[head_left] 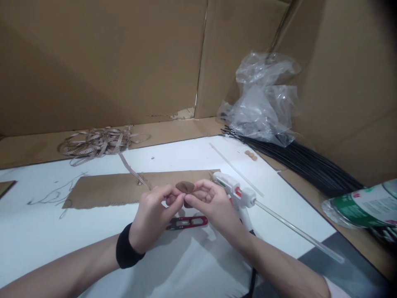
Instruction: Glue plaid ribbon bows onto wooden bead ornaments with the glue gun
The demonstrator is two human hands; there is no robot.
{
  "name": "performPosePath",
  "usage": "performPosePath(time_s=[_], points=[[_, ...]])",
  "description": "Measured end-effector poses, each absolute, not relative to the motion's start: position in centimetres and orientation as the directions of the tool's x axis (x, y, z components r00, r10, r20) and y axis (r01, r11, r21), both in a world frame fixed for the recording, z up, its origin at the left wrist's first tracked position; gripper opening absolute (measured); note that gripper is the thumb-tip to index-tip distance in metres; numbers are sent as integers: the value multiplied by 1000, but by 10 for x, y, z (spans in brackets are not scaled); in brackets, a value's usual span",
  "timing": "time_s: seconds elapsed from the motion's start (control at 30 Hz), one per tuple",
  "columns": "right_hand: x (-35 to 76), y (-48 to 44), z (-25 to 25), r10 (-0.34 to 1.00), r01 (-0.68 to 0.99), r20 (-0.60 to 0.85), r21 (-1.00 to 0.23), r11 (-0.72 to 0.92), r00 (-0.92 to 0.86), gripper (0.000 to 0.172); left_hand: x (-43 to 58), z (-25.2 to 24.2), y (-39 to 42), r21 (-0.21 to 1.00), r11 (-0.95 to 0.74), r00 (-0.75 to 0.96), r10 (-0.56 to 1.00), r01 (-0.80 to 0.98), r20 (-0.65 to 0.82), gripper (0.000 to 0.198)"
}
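My left hand (159,209), with a black band at the wrist, and my right hand (211,203) meet at the middle of the view. Both pinch a small brown piece (185,186) with a rounded top, perhaps fabric; the fingers hide part of it. Just below them, red thread snips (189,222) lie on the white surface. A brown cardboard strip (105,190) is behind the hands. Checked ribbon (132,169) runs down to near my left fingers. Beside my right hand rests a white glue gun (232,186) with a clear glue stick (297,228) in its back.
A heap of checked ribbon (99,142) lies at the back left, loose thread (57,194) in front of it. At the right are black rods (297,165), a clear plastic bag (263,99), small tan discs (251,155) and a green-and-white container (366,205). Cardboard walls (102,62) enclose the back.
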State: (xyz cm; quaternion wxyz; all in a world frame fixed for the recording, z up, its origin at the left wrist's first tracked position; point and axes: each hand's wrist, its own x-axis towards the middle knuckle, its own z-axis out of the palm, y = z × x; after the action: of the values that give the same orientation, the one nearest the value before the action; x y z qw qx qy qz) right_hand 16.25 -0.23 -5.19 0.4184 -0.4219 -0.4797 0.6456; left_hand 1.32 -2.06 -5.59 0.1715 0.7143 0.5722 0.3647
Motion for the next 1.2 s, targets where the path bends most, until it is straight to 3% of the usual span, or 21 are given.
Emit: performPosePath(time_s=[0.2, 0.47, 0.57, 0.73, 0.8, 0.9, 0.97, 1.1, 1.2], points=[[166, 2, -52, 968, -128, -130, -979, -160, -214, 17, 9, -51, -20, 692, -344, 224, 939, 634, 262, 13], [166, 1, -54, 987, -34, -87, -995, -92, -136, 16, 6, -53, -16, 578, -390, 274, 920, 717, 281, 22], [166, -1, -55, 985, -33, -53, -998, -60, -162, 13, 6, -58, -15, 605, -369, 246, 928, 706, 279, 19], [166, -5, -54, 964, 169, 174, -963, 209, -200, 2, 4, -64, -13, 564, -373, 159, 906, 737, 392, 17], [166, -7, -53, 929, 237, 283, -911, 338, -237, 5, 3, -64, -12, 618, -332, 135, 929, 713, 344, 16], [168, -8, -54, 867, 273, 424, -829, 488, -260, 9, 1, -61, -8, 868, -153, 117, 987, 473, 110, 13], [169, -7, -55, 826, 297, 500, -772, 562, -261, 8, 0, -56, -5, 968, -13, 173, 985, 250, -31, 12], [171, -7, -59, 725, 344, 633, -640, 687, -271, 10, -2, -47, 1, 985, 172, 335, 929, -22, -155, 10], [172, -7, -62, 639, 372, 691, -525, 765, -339, 13, -3, -44, 2, 920, 299, 386, 903, -252, -188, 20]])
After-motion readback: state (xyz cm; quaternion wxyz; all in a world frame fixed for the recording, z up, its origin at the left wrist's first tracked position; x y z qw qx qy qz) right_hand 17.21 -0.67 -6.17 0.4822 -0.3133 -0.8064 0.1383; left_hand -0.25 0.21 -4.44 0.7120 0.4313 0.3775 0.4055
